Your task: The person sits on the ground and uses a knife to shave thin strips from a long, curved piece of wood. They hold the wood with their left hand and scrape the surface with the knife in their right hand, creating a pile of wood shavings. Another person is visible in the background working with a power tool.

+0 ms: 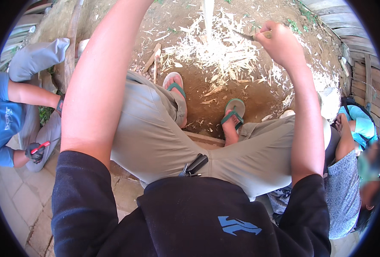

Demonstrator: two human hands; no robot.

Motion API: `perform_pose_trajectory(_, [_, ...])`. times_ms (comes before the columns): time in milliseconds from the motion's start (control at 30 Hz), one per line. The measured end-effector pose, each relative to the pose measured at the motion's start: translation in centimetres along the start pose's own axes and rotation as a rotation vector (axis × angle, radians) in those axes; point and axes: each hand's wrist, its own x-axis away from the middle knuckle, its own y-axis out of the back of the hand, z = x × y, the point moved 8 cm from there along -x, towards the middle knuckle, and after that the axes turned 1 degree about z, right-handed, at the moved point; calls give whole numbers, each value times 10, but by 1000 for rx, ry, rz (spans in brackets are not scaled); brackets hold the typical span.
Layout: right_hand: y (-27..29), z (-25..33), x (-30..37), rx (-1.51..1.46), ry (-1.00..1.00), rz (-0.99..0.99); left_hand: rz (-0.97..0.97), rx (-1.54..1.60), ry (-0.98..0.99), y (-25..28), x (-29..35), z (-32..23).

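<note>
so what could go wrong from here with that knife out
The knife in the right hand might slip near the pale stick; the left hand is out of view, so I can't tell whether it's in the blade's path.

The sandals leave the toes bare, so a dropped knife could cut them.

Loose shavings lie thick ahead of the feet and might make footing slippery.
</note>
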Motion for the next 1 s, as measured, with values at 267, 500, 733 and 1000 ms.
perform_pose_trajectory(267, [-18,-12,2,3,-96,99,108,-99,-1,-17,3,-22])
perform_pose_trajectory(500, [-28,-4,10,52,-106,244,44,-172,13,-7,3,-11])
perform_pose_trajectory(733, [-35,13,12,50,-68,206,-76,-214,-62,8,6,-13])
perform_pose_trajectory(1000, [-40,40,30,-51,42,119,-60,-261,16,30,4,-7])
